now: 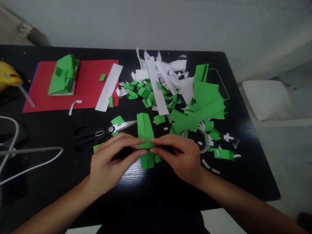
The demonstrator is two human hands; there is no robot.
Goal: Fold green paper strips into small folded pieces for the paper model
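Note:
Both hands meet over the middle of a folded green paper strip (145, 128) that lies lengthwise on the black table (151, 191). My left hand (112, 161) pinches the strip from the left with thumb and fingertips. My right hand (181, 157) pinches it from the right, fingers pressed together. The strip's ends stick out above and below the fingers. Black-handled scissors (97, 135) lie just left of the strip, blades pointing right.
A heap of green and white paper scraps (170, 91) covers the far middle. A red sheet (85, 86) at the far left carries a stack of folded green paper (63, 76) and a white strip (109, 87). A tape roll (203, 139) sits right of my hand. A yellow object (8, 76) is at the left edge.

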